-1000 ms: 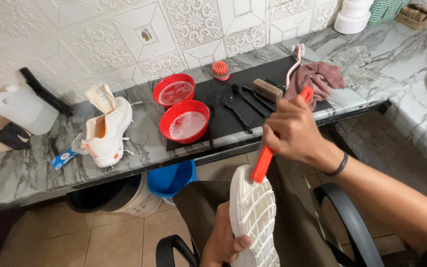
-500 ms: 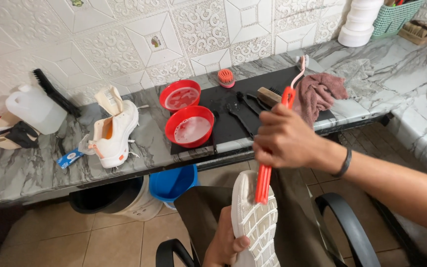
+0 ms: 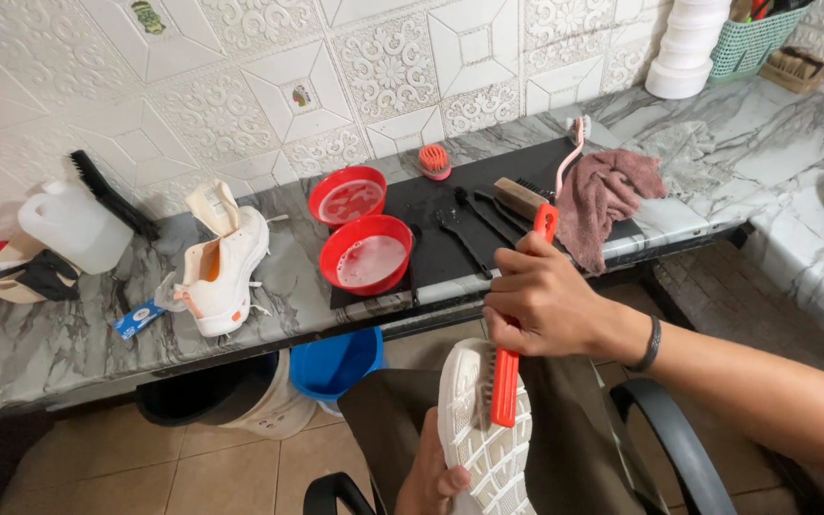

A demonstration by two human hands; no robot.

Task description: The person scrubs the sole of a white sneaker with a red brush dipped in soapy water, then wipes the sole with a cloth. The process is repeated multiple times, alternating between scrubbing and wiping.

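Head view: right hand [image 3: 538, 303] fisted around an orange-handled brush [image 3: 512, 353], bristles pressed on the upturned sole of a white shoe [image 3: 481, 429] near the bottom edge, over the lap. Left hand [image 3: 431, 475] grips that shoe from below, thumb on the sole's edge (fingers hidden). Far, on the marble counter [image 3: 50, 334]: second white shoe [image 3: 221, 272], two red bowls [image 3: 366, 253] on a black mat [image 3: 450, 229], pink rag [image 3: 603, 191] to the right.

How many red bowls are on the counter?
2. One red bowl sits near the tiled wall; the other red bowl sits just in front of it, nearer the counter edge. A red shape at the far left edge may be a third.
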